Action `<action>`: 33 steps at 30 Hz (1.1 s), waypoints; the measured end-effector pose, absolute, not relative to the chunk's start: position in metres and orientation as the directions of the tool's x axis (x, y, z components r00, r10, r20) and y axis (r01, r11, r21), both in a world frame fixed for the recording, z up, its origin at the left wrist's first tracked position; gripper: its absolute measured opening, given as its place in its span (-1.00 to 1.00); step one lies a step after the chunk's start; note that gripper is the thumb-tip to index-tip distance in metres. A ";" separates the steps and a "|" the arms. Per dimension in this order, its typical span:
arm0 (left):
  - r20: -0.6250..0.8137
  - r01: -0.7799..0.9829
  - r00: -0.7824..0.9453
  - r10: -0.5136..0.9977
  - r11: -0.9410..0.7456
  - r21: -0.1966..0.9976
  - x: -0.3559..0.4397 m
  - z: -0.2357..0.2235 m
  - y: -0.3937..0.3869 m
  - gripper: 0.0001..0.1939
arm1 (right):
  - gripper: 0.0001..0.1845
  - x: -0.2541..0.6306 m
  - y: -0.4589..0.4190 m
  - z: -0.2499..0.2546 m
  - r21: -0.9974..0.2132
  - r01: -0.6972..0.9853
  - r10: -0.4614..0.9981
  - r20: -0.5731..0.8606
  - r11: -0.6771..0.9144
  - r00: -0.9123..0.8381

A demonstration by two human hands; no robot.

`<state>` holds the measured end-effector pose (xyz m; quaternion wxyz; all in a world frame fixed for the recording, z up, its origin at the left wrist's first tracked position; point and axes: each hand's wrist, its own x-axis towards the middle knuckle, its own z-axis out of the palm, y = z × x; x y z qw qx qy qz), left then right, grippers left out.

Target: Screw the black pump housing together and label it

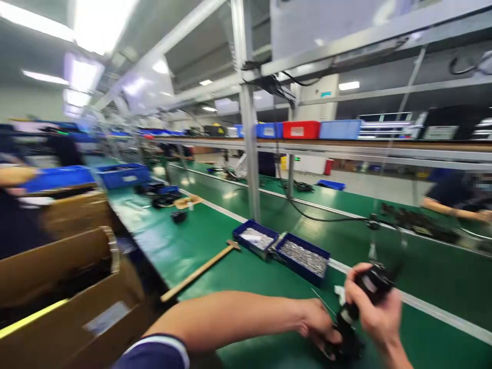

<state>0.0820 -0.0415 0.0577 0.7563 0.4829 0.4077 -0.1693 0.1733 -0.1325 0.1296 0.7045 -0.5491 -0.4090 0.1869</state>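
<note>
My right hand (374, 310) is wrapped around a black power screwdriver (374, 284), which tilts down to the left with a pale band near its lower end. My left hand (317, 325) reaches across at the bottom, its fingers closed on a dark part (344, 343) under the screwdriver's lower end. Blur and the fingers hide that part's shape. A thin metal rod (323, 301) sticks up beside my left hand. Just beyond it, two blue bins (321, 279) hold many small silvery metal pieces.
A wooden-handled hammer (200, 273) lies on the green bench (215, 282). Cardboard boxes (69, 328) line the left edge. A metal post (250, 154) rises mid-bench, and a black cable (326, 219) hangs to the right. Co-workers' arms (449, 207) show at the right and far left.
</note>
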 end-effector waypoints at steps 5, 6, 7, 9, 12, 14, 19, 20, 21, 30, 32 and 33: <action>-0.741 0.621 0.658 0.136 0.459 0.636 0.068 0.062 -0.043 -0.76 | -0.73 0.164 -0.125 0.135 -0.904 0.112 0.718 0.399 0.413 0.570; -0.737 0.617 0.662 0.136 0.459 0.639 0.067 0.060 -0.044 -0.76 | -0.74 0.165 -0.124 0.133 -0.895 0.126 0.723 0.423 0.429 0.546; -0.735 0.615 0.664 0.138 0.459 0.642 0.067 0.059 -0.046 -0.76 | -0.76 0.166 -0.124 0.131 -0.890 0.140 0.730 0.438 0.433 0.525; -0.738 0.618 0.659 0.145 0.456 0.641 0.068 0.055 -0.047 -0.74 | -0.78 0.167 -0.126 0.126 -0.890 0.154 0.744 0.445 0.429 0.499; -0.748 0.628 0.646 0.154 0.449 0.635 0.072 0.052 -0.048 -0.67 | -0.77 0.165 -0.125 0.119 -0.899 0.162 0.767 0.433 0.407 0.473; -0.751 0.634 0.644 0.147 0.447 0.631 0.074 0.051 -0.047 -0.67 | -0.75 0.161 -0.122 0.115 -0.911 0.196 0.737 0.410 0.364 0.538; -0.737 0.622 0.661 0.138 0.449 0.642 0.075 0.054 -0.048 -0.73 | -0.69 0.154 -0.116 0.113 -0.927 0.265 0.650 0.375 0.266 0.661; -0.731 0.615 0.669 0.135 0.451 0.647 0.075 0.053 -0.047 -0.74 | -0.68 0.153 -0.116 0.113 -0.927 0.264 0.662 0.376 0.268 0.649; -0.725 0.609 0.676 0.132 0.452 0.651 0.075 0.052 -0.047 -0.73 | -0.68 0.153 -0.117 0.112 -0.926 0.262 0.668 0.378 0.273 0.642; -0.656 0.545 0.707 0.264 0.387 0.744 0.061 0.041 -0.055 -0.57 | -0.67 0.156 -0.119 0.122 -0.928 0.183 0.742 0.371 0.326 0.559; -0.505 0.454 0.797 0.330 0.222 0.863 0.052 0.046 -0.058 -0.49 | -0.70 0.160 -0.121 0.127 -0.925 0.195 0.762 0.380 0.327 0.524; -0.382 0.378 0.857 0.345 0.081 0.922 0.049 0.049 -0.057 -0.48 | -0.72 0.162 -0.123 0.127 -0.925 0.198 0.770 0.381 0.326 0.513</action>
